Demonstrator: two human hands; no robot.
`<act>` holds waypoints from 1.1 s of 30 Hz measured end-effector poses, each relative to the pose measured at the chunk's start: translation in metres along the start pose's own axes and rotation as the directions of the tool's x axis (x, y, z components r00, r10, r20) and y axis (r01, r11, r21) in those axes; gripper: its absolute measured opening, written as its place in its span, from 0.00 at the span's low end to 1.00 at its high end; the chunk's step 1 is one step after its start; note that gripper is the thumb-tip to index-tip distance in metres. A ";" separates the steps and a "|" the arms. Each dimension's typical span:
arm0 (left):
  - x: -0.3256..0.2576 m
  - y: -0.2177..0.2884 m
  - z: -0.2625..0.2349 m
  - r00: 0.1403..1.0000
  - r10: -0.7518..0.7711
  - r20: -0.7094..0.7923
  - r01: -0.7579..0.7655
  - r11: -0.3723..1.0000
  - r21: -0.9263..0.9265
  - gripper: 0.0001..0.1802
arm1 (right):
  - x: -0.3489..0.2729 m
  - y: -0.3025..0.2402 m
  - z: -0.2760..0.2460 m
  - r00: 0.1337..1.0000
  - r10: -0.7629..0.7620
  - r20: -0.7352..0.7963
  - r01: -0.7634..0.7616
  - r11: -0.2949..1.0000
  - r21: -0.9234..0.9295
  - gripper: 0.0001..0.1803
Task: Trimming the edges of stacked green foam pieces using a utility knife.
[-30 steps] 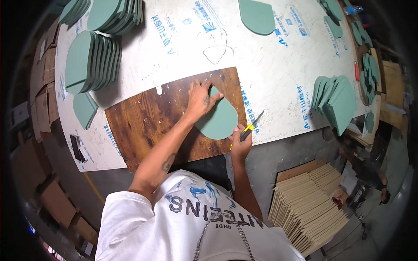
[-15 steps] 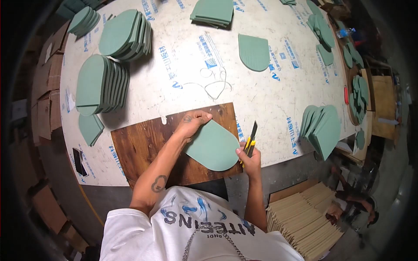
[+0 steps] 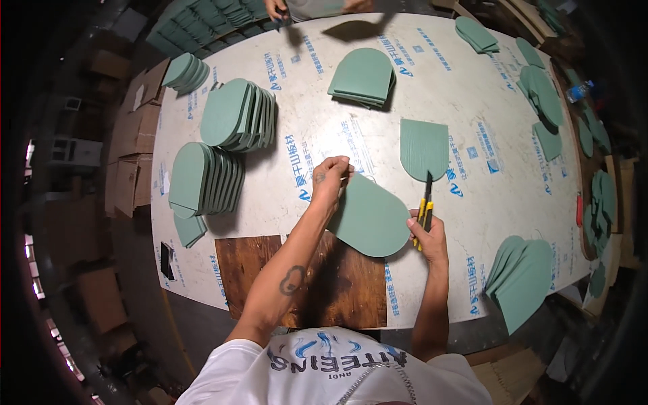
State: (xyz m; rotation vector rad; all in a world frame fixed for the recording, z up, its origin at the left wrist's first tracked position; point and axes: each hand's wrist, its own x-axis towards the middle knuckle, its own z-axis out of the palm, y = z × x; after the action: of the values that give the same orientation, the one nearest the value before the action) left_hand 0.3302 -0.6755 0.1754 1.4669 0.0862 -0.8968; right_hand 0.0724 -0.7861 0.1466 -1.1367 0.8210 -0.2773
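A green panel (image 3: 372,217), rounded at one end, is held between my hands above the near part of the table. My left hand (image 3: 330,177) is closed on its far-left edge. My right hand (image 3: 430,241) grips a yellow and black utility knife (image 3: 424,214), blade out and pointing away from me, while its thumb touches the panel's right edge. Below lies a dark brown wooden board (image 3: 253,273), partly covered by my left forearm. Just beyond the knife tip, a similar green panel (image 3: 424,145) lies flat on the table.
Stacks of green panels stand at the left (image 3: 189,177), far middle (image 3: 364,74) and right (image 3: 526,273) of the white table (image 3: 304,88). A black phone-like object (image 3: 167,262) lies at the left edge, a red-handled tool (image 3: 579,210) at the right. Another person's hand (image 3: 275,9) shows at the far edge.
My view has tilted up, bringing another person's hands into sight at the far edge. Both my hands have carried the panel away from me, partly past the brown board, with the knife still in my right.
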 end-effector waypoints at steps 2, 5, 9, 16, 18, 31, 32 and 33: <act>0.027 0.003 -0.010 0.986 0.082 -0.146 -0.090 0.994 -0.055 0.13 | 0.019 0.002 -0.004 0.995 0.001 -0.102 0.003 0.999 0.041 0.16; 0.052 0.006 -0.008 0.989 0.069 -0.133 -0.073 0.997 -0.027 0.14 | 0.048 0.016 -0.039 0.948 -0.015 -0.318 0.094 0.968 0.235 0.15; 0.095 0.011 -0.002 0.987 0.040 -0.154 -0.024 0.994 0.105 0.16 | 0.098 0.008 -0.064 0.882 -0.055 -0.468 0.216 0.930 0.297 0.14; 0.221 0.051 0.019 0.758 0.632 -0.160 -0.357 0.607 0.710 0.48 | 0.110 0.045 -0.036 0.683 -0.196 -0.704 0.177 0.979 -0.101 0.17; 0.243 0.056 0.023 0.823 0.535 -0.191 -0.236 0.628 0.742 0.54 | 0.101 0.091 -0.037 0.716 -0.096 -0.691 0.245 0.962 0.120 0.17; 0.265 0.079 0.016 0.890 0.221 -0.399 -0.006 0.880 0.475 0.20 | 0.074 0.074 -0.016 0.826 -0.244 -0.508 0.301 0.953 0.030 0.16; 0.258 0.060 0.046 0.860 0.336 -0.384 -0.045 0.800 0.598 0.21 | 0.075 0.076 -0.027 0.797 -0.244 -0.553 0.297 0.955 0.006 0.16; 0.248 0.048 0.086 0.829 0.445 -0.337 -0.090 0.703 0.706 0.22 | 0.076 0.073 -0.045 0.753 -0.251 -0.608 0.297 0.954 -0.026 0.16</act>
State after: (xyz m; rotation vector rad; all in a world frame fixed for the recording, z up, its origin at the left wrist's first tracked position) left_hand 0.4874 -0.8736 0.0894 2.3015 -0.1031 -0.2641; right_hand 0.0783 -0.8307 0.0410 -1.1074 1.1941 -0.9549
